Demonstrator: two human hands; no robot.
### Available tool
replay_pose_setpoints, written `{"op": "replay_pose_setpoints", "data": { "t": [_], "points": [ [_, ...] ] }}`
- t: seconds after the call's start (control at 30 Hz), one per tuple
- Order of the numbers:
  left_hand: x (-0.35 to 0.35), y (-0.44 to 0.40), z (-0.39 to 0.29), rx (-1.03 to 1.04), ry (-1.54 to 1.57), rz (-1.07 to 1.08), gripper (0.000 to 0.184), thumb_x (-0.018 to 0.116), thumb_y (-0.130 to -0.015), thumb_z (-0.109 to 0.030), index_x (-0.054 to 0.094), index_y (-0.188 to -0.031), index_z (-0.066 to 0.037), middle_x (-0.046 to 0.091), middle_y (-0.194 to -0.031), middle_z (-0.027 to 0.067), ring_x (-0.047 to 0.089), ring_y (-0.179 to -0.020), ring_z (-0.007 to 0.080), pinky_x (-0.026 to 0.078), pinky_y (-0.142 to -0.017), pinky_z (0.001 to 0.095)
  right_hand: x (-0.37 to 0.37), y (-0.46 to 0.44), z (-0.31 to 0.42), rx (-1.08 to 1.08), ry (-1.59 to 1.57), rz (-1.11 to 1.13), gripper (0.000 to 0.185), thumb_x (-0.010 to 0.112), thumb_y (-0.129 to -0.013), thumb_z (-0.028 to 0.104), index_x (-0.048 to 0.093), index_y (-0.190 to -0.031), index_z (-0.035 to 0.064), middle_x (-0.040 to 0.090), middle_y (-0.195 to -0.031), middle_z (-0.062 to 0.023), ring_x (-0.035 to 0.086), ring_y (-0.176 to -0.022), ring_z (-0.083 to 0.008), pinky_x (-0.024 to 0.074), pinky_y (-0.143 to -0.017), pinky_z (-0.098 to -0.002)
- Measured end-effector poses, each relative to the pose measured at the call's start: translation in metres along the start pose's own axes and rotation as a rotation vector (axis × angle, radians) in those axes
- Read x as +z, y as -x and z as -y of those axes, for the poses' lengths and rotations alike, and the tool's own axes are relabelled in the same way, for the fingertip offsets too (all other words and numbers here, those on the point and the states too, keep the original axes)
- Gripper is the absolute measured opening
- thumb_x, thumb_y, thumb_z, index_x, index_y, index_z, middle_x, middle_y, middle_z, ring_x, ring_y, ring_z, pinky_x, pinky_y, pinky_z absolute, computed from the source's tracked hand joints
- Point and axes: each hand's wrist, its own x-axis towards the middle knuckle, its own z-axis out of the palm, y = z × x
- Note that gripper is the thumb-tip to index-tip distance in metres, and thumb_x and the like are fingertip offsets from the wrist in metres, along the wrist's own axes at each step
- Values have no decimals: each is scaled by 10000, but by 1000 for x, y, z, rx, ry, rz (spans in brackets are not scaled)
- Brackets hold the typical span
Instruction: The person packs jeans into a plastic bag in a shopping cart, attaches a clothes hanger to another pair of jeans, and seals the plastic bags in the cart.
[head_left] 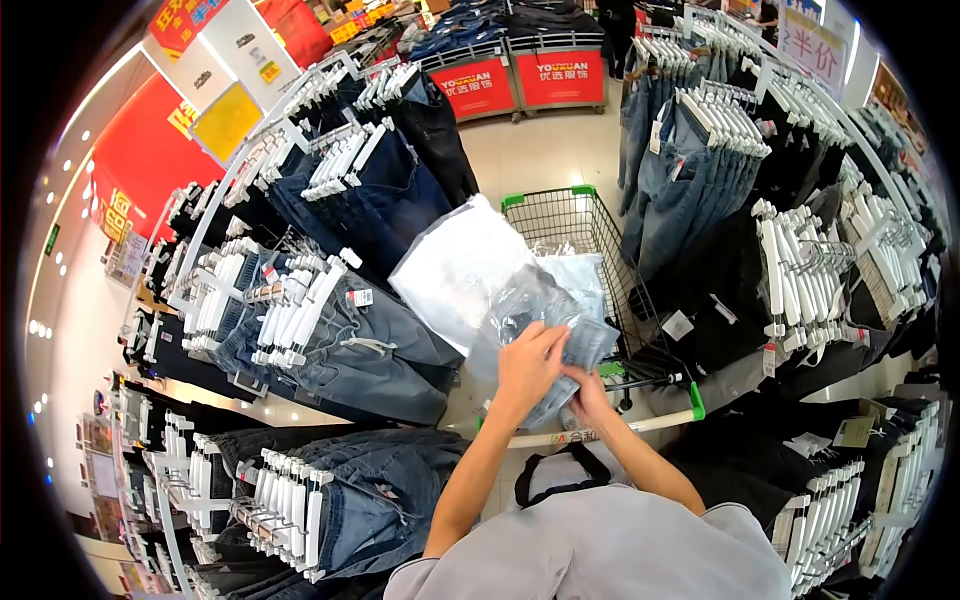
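In front of my body I hold a folded pair of grey-blue jeans point(535, 305) in clear, shiny plastic. My left hand point(530, 368) lies over the near part of the pack, its fingers closed on it. With closed fingers, my right hand point(590, 396) grips the pack's near right edge; part of that hand is hidden by the jeans. A large white plastic bag point(455, 265) spreads out just beyond the jeans, to the left. Under and behind these stands a wire shopping cart point(598, 215) with green corners. A pale plastic-wrapped pack point(578, 278) is inside it.
Racks of jeans point(375, 365) on white hangers point(300, 320) stand close on the left. More hanging jeans point(690, 190) and black trousers point(700, 290) line the right. The cart's handle point(570, 437) is near my waist. Red-fronted bins point(563, 78) of folded clothes stand ahead across the aisle floor.
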Motion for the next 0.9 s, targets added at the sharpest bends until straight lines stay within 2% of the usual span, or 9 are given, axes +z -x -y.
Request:
{"op": "replay_pose_setpoints", "data": {
  "t": [0.07,0.27,0.37,0.47,0.53,0.6,0.7,0.83,0.9],
  "points": [
    [-4,5,6,-17,-73,-21,71,727,-907,-138,766,-942,-91,621,-767,68,619,-637,280,473,-566,378,5,0,7,208,-517,58,308,681,-930,147,629,-1214,40,730,-1129,-96,705,-1045,-233,558,-925,-401],
    [-34,-3,0,218,-273,-37,158,784,-818,-119,739,-950,-45,648,-840,71,646,-825,274,501,-708,395,-1,-12,-5,234,-591,154,326,644,-961,199,628,-1229,13,726,-1167,-111,700,-1065,-266,545,-959,-428],
    [-48,0,4,52,-423,-164,239,786,-780,-115,695,-974,-8,652,-897,122,632,-916,312,502,-781,424,2,-13,-1,182,-463,182,376,649,-963,194,604,-1267,-21,713,-1191,-136,691,-1087,-280,534,-996,-438],
    [-58,13,28,-144,-261,-217,254,772,-796,-118,675,-997,3,643,-896,153,637,-848,301,511,-757,411,20,-5,13,75,-348,169,410,673,-952,146,572,-1295,-55,692,-1213,-160,679,-1111,-283,534,-1008,-424],
    [-68,22,32,-391,-207,-293,189,720,-861,-137,658,-970,5,624,-904,167,636,-854,351,511,-774,429,35,0,20,-25,-297,68,429,678,-949,142,560,-1317,-45,682,-1233,-165,666,-1135,-290,521,-1033,-428],
    [-77,25,41,-391,-227,-365,158,706,-883,-143,667,-927,4,640,-864,166,645,-768,349,517,-723,417,30,-10,20,0,-349,93,418,679,-948,149,571,-1313,-25,689,-1225,-149,663,-1141,-282,517,-1030,-425],
    [-83,33,53,-492,-241,-306,223,675,-901,-179,692,-822,28,698,-744,177,682,-695,381,534,-677,445,25,-19,22,69,-458,137,394,683,-946,168,593,-1296,11,703,-1206,-114,662,-1141,-264,509,-1019,-418],
    [-78,52,61,-522,-306,-128,282,635,-914,-220,711,-789,21,703,-763,231,689,-711,444,547,-682,513,25,-25,17,79,-515,187,345,684,-948,197,626,-1254,49,721,-1187,-72,669,-1123,-242,503,-978,-396],
    [-68,64,50,-543,-333,-50,265,654,-890,-220,709,-800,24,711,-781,225,698,-742,427,549,-710,487,30,-23,16,67,-531,157,317,674,-960,192,636,-1247,63,724,-1188,-77,676,-1104,-233,503,-964,-379]
  ]
}}
